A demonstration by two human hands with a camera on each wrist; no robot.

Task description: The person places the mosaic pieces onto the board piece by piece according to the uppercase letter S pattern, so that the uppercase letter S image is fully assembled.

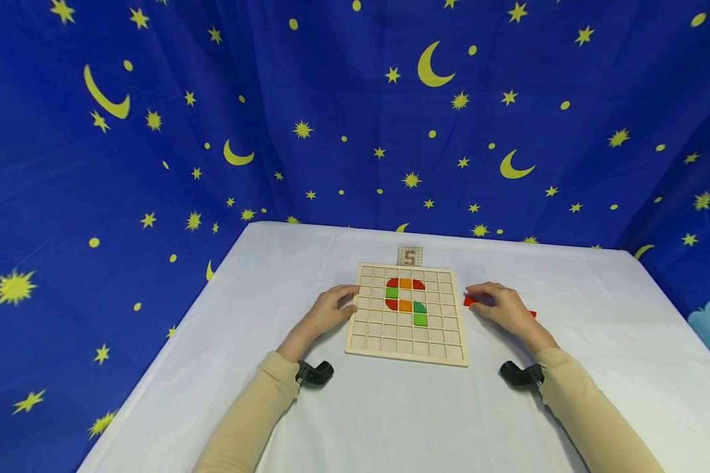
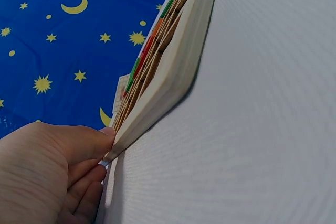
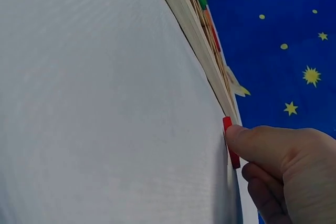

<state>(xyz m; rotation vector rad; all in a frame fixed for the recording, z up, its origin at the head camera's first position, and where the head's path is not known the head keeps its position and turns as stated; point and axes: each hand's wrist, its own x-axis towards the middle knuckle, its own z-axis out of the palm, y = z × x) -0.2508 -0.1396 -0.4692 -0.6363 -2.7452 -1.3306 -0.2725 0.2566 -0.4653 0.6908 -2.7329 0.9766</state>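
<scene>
A square wooden grid board [image 1: 406, 356] lies on the table. Red, orange and green tiles [image 1: 405, 305] fill several of its cells in a curving shape. My left hand [image 1: 327, 311] rests at the board's left edge, thumb and forefinger apart and their tips against the rim. To the right of the board, my right hand [image 1: 501, 309] pinches a red tile [image 3: 233, 150] between thumb and fingers, low over the cloth. Part of that tile is hidden behind the thumb. Another red piece [image 1: 532, 314] shows behind the right hand, mostly covered by it.
Just beyond the board's far edge lies a small pattern card [image 1: 410, 256] with an S-like figure on a grid. White cloth covers the table [image 1: 414, 420]. A blue curtain [image 1: 355, 118] with yellow stars and moons hangs behind it. Each wrist carries a black camera mount [image 1: 316, 374].
</scene>
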